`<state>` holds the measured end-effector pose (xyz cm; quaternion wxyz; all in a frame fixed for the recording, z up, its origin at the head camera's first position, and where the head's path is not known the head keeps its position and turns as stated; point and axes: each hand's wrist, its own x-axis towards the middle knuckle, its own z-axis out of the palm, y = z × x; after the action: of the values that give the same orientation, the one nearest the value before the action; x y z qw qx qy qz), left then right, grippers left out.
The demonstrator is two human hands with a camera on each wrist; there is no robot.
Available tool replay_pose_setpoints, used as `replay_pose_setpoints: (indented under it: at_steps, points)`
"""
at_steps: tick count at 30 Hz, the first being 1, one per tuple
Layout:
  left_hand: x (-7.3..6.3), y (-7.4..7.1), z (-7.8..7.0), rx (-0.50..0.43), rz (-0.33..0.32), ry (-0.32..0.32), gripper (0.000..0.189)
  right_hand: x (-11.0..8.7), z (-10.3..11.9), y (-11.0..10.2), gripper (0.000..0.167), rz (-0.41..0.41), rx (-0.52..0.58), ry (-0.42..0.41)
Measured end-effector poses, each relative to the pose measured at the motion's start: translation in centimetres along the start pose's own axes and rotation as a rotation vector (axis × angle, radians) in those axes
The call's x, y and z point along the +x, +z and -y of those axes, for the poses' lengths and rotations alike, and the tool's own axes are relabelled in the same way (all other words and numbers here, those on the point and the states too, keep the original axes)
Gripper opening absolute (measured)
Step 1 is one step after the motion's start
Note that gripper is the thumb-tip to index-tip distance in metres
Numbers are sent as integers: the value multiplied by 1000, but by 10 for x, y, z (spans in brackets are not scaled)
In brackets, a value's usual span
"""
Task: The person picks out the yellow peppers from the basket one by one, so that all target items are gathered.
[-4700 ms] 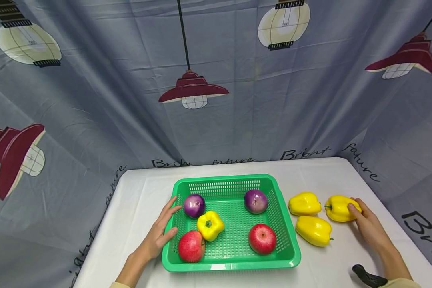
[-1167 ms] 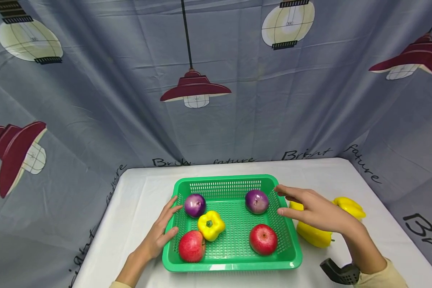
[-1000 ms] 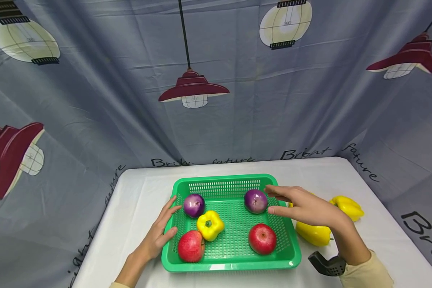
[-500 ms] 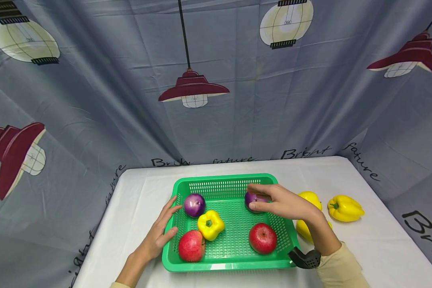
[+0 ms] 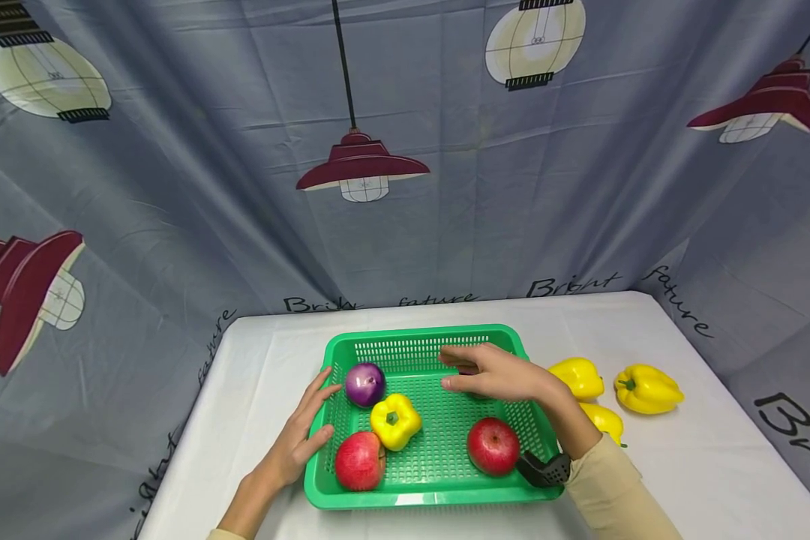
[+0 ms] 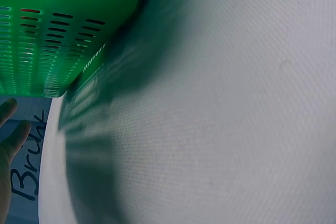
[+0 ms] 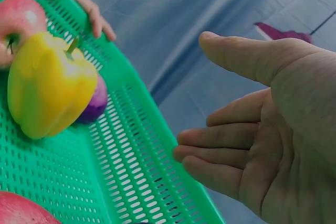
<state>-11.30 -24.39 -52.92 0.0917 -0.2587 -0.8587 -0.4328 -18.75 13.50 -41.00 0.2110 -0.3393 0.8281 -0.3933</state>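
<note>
In the head view a green plastic basket (image 5: 445, 498) holds two red apples, one at the right (image 5: 493, 447) and one at the left (image 5: 360, 461). A yellow bell pepper (image 5: 395, 422) and a round purple vegetable (image 5: 365, 385) lie with them. My left hand (image 5: 290, 446) rests along the basket's left rim, fingers straight. My right hand (image 5: 496, 373) hovers over the basket's back right, largely covering a second purple vegetable (image 5: 468, 370). In the right wrist view the right hand's palm (image 7: 294, 150) shows, thumb and fingers spread apart with nothing between them.
Several yellow bell peppers lie on the white table right of the basket, one farther right (image 5: 648, 389), one at the back (image 5: 580, 377) and one partly behind the right forearm (image 5: 602, 422). A black wrist device (image 5: 544, 470) overlaps the basket's front right corner. A grey curtain (image 5: 445, 247) surrounds the table.
My right hand has left the farthest yellow bell pepper, which stays on the table, and moved left over the basket above the purple vegetable. My left hand and the basket's contents have stayed put.
</note>
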Motion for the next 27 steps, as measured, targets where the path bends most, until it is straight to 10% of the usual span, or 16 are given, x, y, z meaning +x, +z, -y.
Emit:
replay_pose_setpoints:
  at_steps: [27]
  points:
    - [0,1,2,-4,-5,6,58,72,-10,38,102,261,-80,165]
